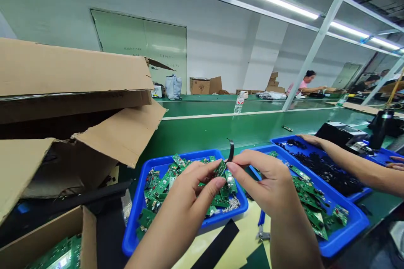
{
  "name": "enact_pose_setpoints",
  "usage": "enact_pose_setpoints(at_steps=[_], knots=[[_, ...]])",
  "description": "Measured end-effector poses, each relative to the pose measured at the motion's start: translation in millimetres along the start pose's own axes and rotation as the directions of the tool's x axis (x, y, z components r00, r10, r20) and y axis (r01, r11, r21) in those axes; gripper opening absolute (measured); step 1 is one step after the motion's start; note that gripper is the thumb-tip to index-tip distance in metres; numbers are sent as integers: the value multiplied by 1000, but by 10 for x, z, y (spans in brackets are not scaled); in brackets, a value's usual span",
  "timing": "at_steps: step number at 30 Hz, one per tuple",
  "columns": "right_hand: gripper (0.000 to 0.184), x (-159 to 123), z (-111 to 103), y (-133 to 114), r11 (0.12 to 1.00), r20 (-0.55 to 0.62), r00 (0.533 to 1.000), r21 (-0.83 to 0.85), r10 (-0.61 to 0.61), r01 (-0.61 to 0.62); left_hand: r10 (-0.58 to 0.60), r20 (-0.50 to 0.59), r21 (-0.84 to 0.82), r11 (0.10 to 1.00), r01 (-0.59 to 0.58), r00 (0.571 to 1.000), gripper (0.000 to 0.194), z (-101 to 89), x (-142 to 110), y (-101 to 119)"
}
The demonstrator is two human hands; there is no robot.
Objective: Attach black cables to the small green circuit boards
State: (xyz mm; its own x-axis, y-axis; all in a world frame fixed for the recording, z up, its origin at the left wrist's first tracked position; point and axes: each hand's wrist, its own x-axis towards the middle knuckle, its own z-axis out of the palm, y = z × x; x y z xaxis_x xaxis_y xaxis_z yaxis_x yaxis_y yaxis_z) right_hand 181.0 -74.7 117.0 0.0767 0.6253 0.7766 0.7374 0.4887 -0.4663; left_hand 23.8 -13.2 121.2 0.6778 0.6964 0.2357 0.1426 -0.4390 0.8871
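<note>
Between the thumb and fingers of my left hand [195, 193] is a small green circuit board [221, 168], held above a blue tray [132, 218] of similar boards. My right hand [268, 180] pinches a short black strip [231, 150], which curls upward from the fingertips close to the board. Whether the strip touches the board I cannot tell. Small pale parts [232, 204] lie in the tray's near right corner. To the right, a second blue tray [360, 235] holds more green boards, partly behind my right wrist.
A co-worker's hand [311, 140] reaches into a blue tray of black parts [328, 170]. Cutting pliers [262, 233] and a black strip [217, 246] lie on yellow paper in front. Large cardboard boxes [72, 71] crowd the left. A water bottle [239, 103] stands behind.
</note>
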Motion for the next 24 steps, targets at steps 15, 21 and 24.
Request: enact_pose_setpoints(at_steps=[15, 21, 24], knots=[[13, -68, -68, 176, 788, 92, 978, 580, 187, -205, 348, -179, 177, 931, -318, 920, 33, -18, -13, -65], [24, 2, -42, 145, 518, 417, 879, 713, 229, -473, 607, -217, 438, 761, -479, 765, 34, -16, -1, -118], [21, 16, -41, 96, 487, 473, 843, 689, 258, -536, 662, -235, 491, 713, -501, 712, 35, -21, 18, -124]])
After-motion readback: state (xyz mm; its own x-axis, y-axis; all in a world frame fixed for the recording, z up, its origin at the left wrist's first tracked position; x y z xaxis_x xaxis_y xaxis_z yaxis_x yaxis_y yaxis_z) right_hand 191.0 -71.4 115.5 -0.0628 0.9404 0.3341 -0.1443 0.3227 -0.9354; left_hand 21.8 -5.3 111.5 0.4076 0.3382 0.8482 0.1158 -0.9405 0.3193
